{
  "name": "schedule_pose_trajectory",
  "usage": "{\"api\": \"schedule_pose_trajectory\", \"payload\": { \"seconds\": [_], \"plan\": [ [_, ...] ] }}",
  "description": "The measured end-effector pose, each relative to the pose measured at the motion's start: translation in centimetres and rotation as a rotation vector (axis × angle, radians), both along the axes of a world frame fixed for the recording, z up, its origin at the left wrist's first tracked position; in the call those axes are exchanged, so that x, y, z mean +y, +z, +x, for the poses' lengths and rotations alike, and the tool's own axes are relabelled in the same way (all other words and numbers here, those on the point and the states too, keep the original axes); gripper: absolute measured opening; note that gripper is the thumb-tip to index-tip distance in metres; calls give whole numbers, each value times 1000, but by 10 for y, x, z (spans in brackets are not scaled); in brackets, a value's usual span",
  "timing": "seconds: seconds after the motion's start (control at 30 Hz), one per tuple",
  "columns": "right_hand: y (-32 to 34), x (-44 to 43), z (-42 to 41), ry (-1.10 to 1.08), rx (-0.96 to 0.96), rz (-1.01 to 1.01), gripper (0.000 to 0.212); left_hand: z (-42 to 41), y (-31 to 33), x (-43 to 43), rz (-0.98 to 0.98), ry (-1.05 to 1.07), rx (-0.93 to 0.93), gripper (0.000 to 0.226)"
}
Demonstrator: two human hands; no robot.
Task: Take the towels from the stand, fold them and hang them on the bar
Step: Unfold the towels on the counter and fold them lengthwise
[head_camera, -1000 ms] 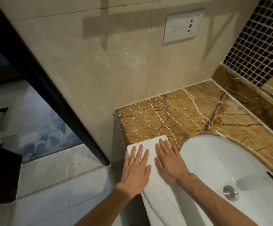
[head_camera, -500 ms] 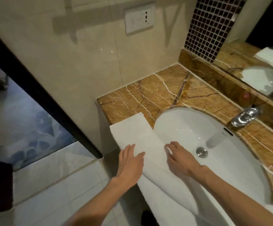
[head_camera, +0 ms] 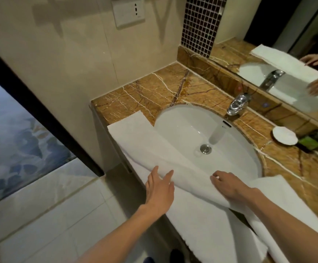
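Observation:
A long white towel (head_camera: 135, 133) lies folded lengthwise along the front edge of the brown marble counter (head_camera: 154, 92), partly over the rim of the white sink (head_camera: 230, 149). My left hand (head_camera: 160, 188) rests flat with straight fingers on the towel's front edge. My right hand (head_camera: 228, 185) presses on the towel's fold near the sink, fingers slightly bent. The towel's right end spreads toward the counter's near right corner. No stand or bar is in view.
A chrome tap (head_camera: 237, 103) stands behind the sink. A white dish (head_camera: 285, 135) and a green item (head_camera: 309, 144) sit at the counter's right. A mirror (head_camera: 287, 63) runs along the back. White floor tiles (head_camera: 50, 215) and a doorway (head_camera: 12, 130) lie left.
Both hands slid along the towel from its left end toward the middle, and the view swung right, bringing the whole sink, tap and mirror into sight.

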State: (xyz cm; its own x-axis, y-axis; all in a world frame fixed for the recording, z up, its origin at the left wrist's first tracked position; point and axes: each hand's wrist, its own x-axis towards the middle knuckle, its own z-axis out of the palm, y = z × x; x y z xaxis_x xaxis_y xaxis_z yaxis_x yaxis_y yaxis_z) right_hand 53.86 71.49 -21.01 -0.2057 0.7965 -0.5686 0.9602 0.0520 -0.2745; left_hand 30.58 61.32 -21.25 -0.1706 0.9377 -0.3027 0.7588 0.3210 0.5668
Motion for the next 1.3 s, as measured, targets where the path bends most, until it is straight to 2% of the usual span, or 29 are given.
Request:
{"api": "schedule_pose_trajectory", "payload": {
  "seconds": [0.13, 0.23, 0.3, 0.33, 0.4, 0.47, 0.57, 0.63, 0.7, 0.83, 1.0, 1.07, 1.2, 1.3],
  "plan": [
    [2, -5, 8, 18, 55, 37, 44, 32, 3, -10, 56, 155, -233, 47],
    [1, -8, 9, 77, 55, 72, 48, 53, 5, -9, 87, 430, -445, 46],
    [0, -9, 9, 155, 37, 88, 45, 63, 8, -3, 102, 650, -639, 42],
    [0, -8, 10, 190, 39, 92, 43, 67, 9, 1, 99, 736, -703, 47],
    [1, -6, 13, 234, 71, 107, 38, 73, 8, 6, 50, 847, -769, 55],
    [3, -3, 16, 262, 113, 129, 29, 77, 5, 10, -16, 924, -885, 46],
    [9, 0, 16, 263, 200, 139, 26, 76, 2, 13, -6, 953, -1045, 19],
    [16, 4, 14, 207, 263, 113, 29, 75, 2, 12, 6, 951, -1107, 13],
    [22, 9, 9, 116, 336, 38, 26, 75, 5, 10, 13, 951, -1185, 16],
    [36, 13, -6, -206, 580, -279, 14, 77, 12, 7, 10, 991, -1381, 23],
    [56, 14, -23, -499, 543, -554, 2, 83, 18, -2, -122, 1031, -1538, 20],
    [59, 10, -27, -553, 603, -650, 9, 84, 20, -5, -180, 1002, -1628, 16],
    [59, -7, -37, -619, 775, -953, 32, 85, 25, -6, -232, 853, -1664, 36],
    [57, -17, -43, -616, 785, -936, 28, 84, 26, -6, -192, 853, -1605, 35]
  ]
}}
